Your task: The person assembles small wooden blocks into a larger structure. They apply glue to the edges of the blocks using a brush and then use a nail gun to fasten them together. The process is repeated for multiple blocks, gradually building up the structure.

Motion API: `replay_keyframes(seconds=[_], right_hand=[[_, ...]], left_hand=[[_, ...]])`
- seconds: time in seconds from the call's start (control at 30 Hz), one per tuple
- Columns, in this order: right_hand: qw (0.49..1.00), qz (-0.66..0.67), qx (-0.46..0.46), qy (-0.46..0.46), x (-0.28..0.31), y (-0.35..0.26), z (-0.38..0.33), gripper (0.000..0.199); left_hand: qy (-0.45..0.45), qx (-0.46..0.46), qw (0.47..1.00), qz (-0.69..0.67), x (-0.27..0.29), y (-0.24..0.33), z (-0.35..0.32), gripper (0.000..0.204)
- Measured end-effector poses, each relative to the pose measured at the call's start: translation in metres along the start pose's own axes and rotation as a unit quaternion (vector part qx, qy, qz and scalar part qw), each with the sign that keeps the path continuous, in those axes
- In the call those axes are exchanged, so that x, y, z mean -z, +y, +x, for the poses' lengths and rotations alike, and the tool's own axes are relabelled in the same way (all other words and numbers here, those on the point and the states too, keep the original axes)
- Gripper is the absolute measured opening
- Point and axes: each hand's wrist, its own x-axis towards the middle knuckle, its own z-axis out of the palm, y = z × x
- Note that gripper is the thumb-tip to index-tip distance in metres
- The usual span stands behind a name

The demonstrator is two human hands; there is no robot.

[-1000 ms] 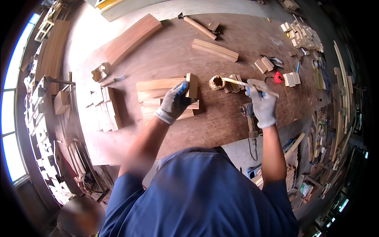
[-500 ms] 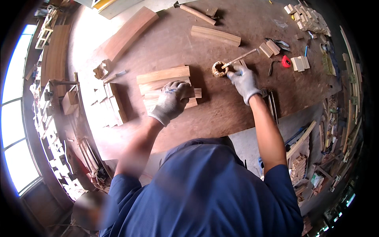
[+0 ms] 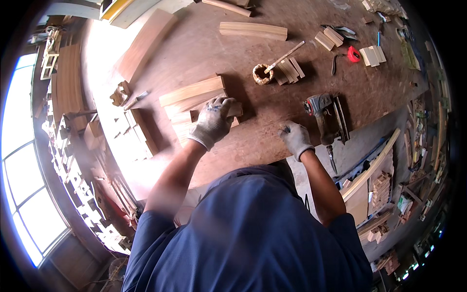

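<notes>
My left hand [image 3: 213,119], in a pale work glove, is closed around a short wooden block [image 3: 236,109]. It holds the block over several pale wooden boards [image 3: 192,95] lying side by side on the brown worktable [image 3: 258,131]. My right hand [image 3: 296,139], gloved too, is near the table's front edge with its fingers curled together; whatever they hold, if anything, is hidden. Beyond it stands a small round pot [image 3: 256,76] with a drip-crusted rim. A wooden-handled brush [image 3: 288,54] leans in the pot, beside several short wooden strips [image 3: 289,72].
A nail gun [image 3: 322,115] lies right of my right hand, its hose end past the table edge. Farther right are a red tape measure [image 3: 353,54] and small blocks [image 3: 373,55]. Long planks [image 3: 253,30] lie at the back, stacked wood [image 3: 138,127] at left.
My right hand has left the brush and pot and come back toward me, fingers now curled. The brush stays in the pot. My left hand keeps its block. The whole view has shifted slightly.
</notes>
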Motion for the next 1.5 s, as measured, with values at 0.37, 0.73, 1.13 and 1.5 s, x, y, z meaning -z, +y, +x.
replay_keyframes(seconds=[0.37,0.73,1.13,1.5], right_hand=[[0.998,-0.009,-0.029,-0.049,-0.006,0.0,0.004,0.038],[0.999,-0.013,0.001,-0.038,0.008,-0.058,0.005,0.044],[0.968,-0.032,0.076,0.236,0.076,-0.025,0.004,0.039],[0.961,-0.192,-0.12,0.157,0.072,0.06,0.017,0.092]], left_hand=[[-0.011,0.009,1.0,-0.006,0.012,0.01,0.005,0.057],[-0.037,0.02,0.993,0.112,0.0,0.008,0.012,0.049],[-0.034,0.013,0.995,0.096,-0.001,0.003,0.016,0.044],[-0.046,0.011,0.994,0.102,-0.001,0.004,0.017,0.046]])
